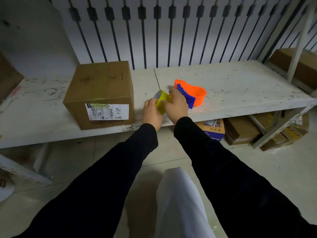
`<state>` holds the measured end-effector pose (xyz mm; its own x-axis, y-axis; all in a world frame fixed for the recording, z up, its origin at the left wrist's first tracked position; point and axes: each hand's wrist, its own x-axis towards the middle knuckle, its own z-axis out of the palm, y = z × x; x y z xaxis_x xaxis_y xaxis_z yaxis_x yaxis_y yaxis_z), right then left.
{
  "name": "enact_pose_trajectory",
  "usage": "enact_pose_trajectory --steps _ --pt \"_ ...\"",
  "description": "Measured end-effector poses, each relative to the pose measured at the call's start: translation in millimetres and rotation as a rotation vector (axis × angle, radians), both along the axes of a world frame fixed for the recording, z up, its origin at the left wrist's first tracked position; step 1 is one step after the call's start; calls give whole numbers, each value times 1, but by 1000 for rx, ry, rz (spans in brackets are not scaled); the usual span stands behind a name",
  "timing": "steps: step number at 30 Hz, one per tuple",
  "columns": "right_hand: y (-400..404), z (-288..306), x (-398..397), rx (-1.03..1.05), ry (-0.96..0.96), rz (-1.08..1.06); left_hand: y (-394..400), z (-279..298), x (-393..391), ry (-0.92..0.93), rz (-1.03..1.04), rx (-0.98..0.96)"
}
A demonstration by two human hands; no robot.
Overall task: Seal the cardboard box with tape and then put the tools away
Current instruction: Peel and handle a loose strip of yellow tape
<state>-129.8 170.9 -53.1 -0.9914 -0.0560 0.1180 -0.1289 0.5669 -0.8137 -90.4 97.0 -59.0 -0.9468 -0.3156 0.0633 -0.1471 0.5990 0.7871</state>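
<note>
— What sits at the left of the worktop (231,79)?
— A blocky brown cardboard box (100,93), matte, flaps shut, paper label facing us.
— And beside it?
— The left hand (153,112) curls around a glossy yellow tape roll (163,101), tilted, its core pointing up-left. The right hand (176,104) pinches its other side.
— Farther right?
— A smooth orange-and-blue plastic tape dispenser (192,93), long axis left-right.

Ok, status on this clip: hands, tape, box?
Both hands, left and right, on yellow tape roll. Cardboard box closed on shelf, left of hands. Orange dispenser empty beside them. Nothing blocking.
</note>
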Motion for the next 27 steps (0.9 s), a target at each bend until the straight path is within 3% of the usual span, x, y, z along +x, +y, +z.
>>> enact_pose_trajectory --steps 15,19,23,27 --pt "2 19 18 -2 98 -44 1 13 17 38 67 127" --pt "2 18 22 31 132 -23 1 18 20 -65 127 -16" --pt "4 22 26 30 128 -17 1 24 23 -74 26 239" --pt "8 23 28 136 115 2 1 26 28 -116 -49 303"
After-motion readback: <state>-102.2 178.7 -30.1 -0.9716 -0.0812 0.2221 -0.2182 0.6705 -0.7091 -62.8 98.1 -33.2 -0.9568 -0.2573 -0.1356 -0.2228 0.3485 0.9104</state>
